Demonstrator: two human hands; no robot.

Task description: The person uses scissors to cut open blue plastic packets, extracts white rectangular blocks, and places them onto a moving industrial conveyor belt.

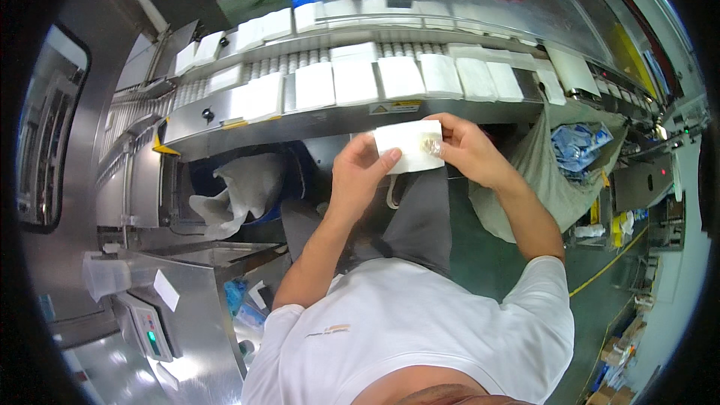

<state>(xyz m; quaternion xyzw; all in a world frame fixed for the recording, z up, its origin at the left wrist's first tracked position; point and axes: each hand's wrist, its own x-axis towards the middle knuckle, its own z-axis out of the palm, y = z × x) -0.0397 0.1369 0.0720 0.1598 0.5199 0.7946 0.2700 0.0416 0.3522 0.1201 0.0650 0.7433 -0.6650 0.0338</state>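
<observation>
In front of my body I hold a white, flat, folded sheet-like pad [405,139] with both hands. My left hand [361,172] grips its left end, the thumb pressed on the top face. At the other end my right hand [474,151] pinches it, thumb near a small shiny yellowish patch [430,145]; I cannot tell what that patch is. The fingers behind the pad are mostly hidden. Just beyond my hands, a row of similar white pads [355,81] stands along the metal conveyor edge [315,121].
Behind that row runs a roller conveyor [304,60] with more white pads. At right hangs a pale cloth sack [504,193] with blue plastic wrapping [577,148] in it. A dark blue bin [217,180] stands below the conveyor at left. A scale [142,328] sits lower left.
</observation>
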